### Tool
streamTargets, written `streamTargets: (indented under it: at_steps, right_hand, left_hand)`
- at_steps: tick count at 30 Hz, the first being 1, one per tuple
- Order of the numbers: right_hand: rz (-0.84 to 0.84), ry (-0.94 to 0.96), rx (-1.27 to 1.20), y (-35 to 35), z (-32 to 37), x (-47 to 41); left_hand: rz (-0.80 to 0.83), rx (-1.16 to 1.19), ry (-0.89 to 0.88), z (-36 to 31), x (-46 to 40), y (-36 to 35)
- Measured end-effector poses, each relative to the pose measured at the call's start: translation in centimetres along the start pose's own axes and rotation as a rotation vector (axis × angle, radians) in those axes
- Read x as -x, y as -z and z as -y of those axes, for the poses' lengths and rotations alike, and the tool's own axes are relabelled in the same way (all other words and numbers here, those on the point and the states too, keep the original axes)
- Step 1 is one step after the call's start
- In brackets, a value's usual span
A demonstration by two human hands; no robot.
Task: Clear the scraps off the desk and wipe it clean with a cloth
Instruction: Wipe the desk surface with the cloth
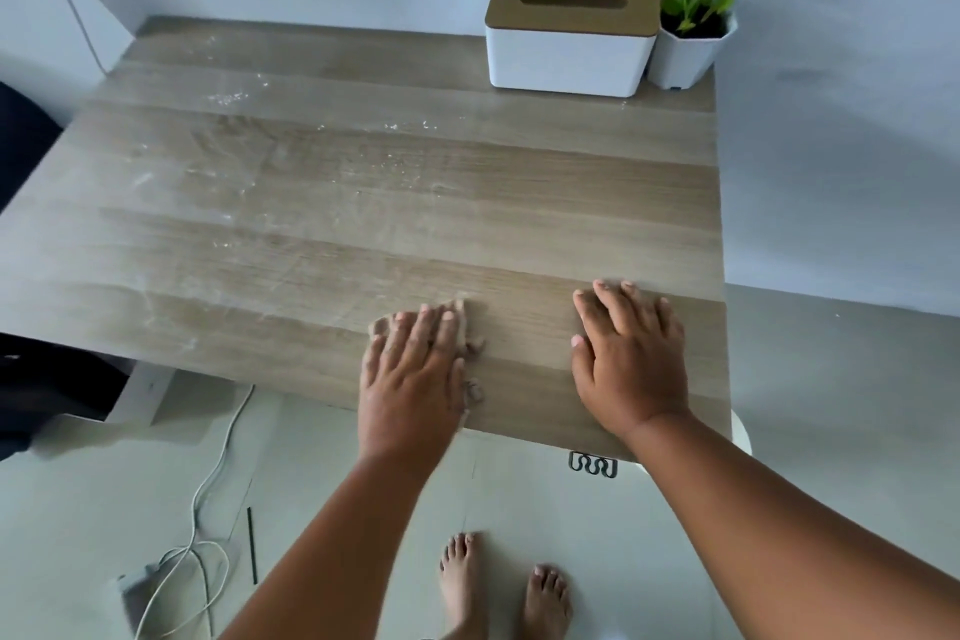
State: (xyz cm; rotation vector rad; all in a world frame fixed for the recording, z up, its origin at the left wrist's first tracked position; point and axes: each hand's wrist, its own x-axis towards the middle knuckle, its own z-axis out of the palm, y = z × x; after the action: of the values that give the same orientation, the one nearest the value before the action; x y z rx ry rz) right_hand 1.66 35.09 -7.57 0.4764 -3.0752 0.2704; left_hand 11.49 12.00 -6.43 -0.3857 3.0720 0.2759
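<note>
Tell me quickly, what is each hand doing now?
Left hand: open, flat, pressing the cloth on the desk.
Right hand: open, flat on desk, holding nothing.

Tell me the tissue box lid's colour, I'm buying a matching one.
Tan, wood-toned lid on a white box, head view.

Soft, even daylight; faint shadows, wide-angle edge bending, motion blur at left.

Both bare arms reach forward from the bottom edge, the left hand [413, 369] lying palm down with its fingers [423, 327] close together and pointing ahead. The right hand [631, 359] also lies flat, palm down, fingers slightly spread, well apart from the left. Two bare feet [501, 587] stand below.
</note>
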Motion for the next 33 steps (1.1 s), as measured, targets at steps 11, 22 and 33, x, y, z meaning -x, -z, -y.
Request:
streamTargets:
  at_steps: [11,22,33]
  right_hand:
    - [0.071,-0.274,-0.026,-2.9,6.2,-8.6]
    - [0.065,-0.277,0.001,-2.2,6.6,-8.2]
    - [0.014,-0.267,0.037,-2.7,6.7,-8.4]
  left_hand:
    - [0.062,-0.051,-0.161,-2.9,-5.8,-1.0]
    - [0.073,-0.064,0.005,9.6,-6.0,1.5]
    - [0.08,0.038,-0.412,0.0,-10.0,-0.2]
